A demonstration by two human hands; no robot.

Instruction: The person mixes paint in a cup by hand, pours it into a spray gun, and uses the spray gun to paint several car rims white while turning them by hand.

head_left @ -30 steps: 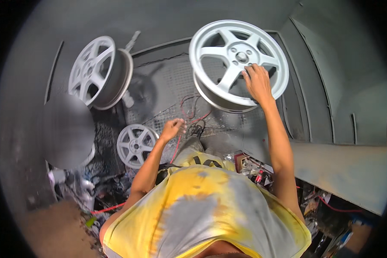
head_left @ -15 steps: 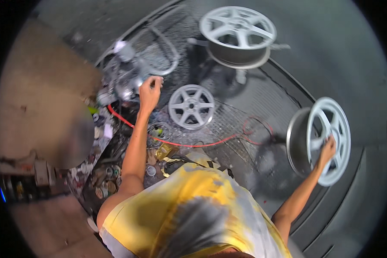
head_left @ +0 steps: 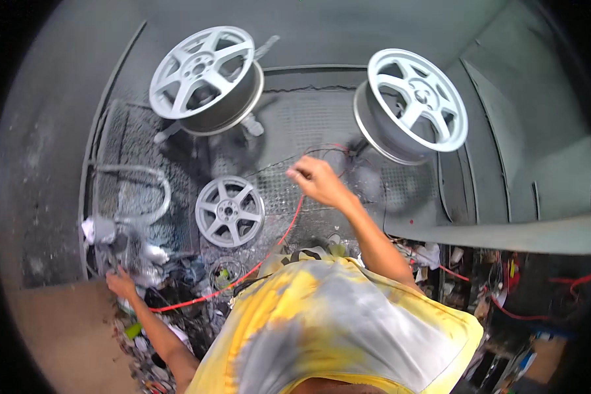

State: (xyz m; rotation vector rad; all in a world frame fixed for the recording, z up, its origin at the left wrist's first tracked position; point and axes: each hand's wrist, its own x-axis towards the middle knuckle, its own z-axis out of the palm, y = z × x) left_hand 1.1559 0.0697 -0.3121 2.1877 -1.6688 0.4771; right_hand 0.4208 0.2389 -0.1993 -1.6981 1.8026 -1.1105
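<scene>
My left hand (head_left: 120,284) reaches to the far left, against a jumble of grey-coated items and crumpled silvery wrapping (head_left: 154,255); its fingertips are too small and blurred to tell whether they grip anything. My right hand (head_left: 316,180) hangs in mid-air in front of my chest, fingers curled in, with nothing visible in it. Beyond it to the right, a light grey wheel rim (head_left: 410,121) is held up, tilted. Another pale wheel rim (head_left: 217,82) is raised at the back left. A smaller grey wheel (head_left: 228,211) lies low between my hands, spokes up.
A red hose (head_left: 294,225) runs across the floor past the low wheel. At the left stands a bent grey tube frame (head_left: 166,195). Cluttered shelves (head_left: 466,262) lie to the right, and more litter (head_left: 152,358) lies below my left arm. Grey-coated walls (head_left: 400,26) enclose the back.
My right hand has come off the right wheel rim and moved inward. My left hand has gone down to the grey jumble. The view has turned to the right.
</scene>
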